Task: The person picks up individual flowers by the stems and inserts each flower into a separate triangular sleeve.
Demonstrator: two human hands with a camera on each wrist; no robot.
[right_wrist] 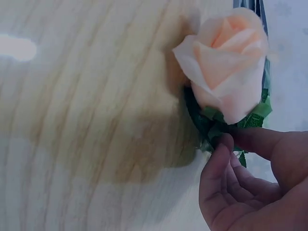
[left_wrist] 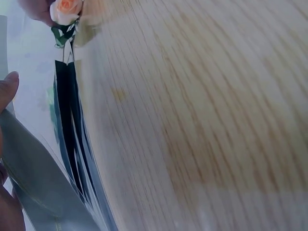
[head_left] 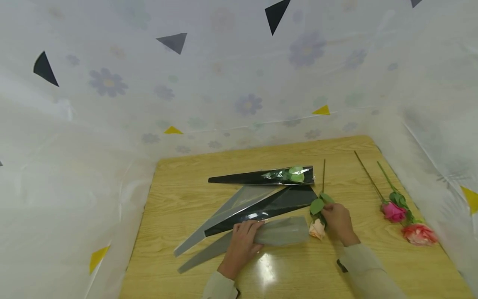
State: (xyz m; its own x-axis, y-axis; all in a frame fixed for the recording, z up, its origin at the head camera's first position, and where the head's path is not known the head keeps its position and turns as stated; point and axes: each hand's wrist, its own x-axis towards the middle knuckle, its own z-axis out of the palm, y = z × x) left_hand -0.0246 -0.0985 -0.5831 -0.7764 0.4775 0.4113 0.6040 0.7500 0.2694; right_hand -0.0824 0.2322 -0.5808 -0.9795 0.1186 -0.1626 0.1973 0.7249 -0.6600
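On the wooden table, my left hand (head_left: 242, 246) grips a flat grey flower sleeve (head_left: 285, 231) around its middle, with the wide end pointing right. The left wrist view shows this grey sleeve (left_wrist: 36, 178) passing between thumb and fingers. Just past its wide end, my right hand (head_left: 339, 221) pinches a peach artificial rose (head_left: 316, 229) by the stem and leaves just under the bloom. Its bloom points toward me and the bare stem runs away. Close up in the right wrist view, thumb and fingertips meet below the rose (right_wrist: 228, 67).
Behind the held sleeve lie a black sleeve (head_left: 289, 199), another grey sleeve (head_left: 198, 234) and a black sleeve (head_left: 239, 178) with a pale green rose (head_left: 297, 174) inside. A magenta rose (head_left: 393, 211) and a coral flower (head_left: 419, 234) lie at right. Patterned sheeting (head_left: 224, 83) surrounds the table.
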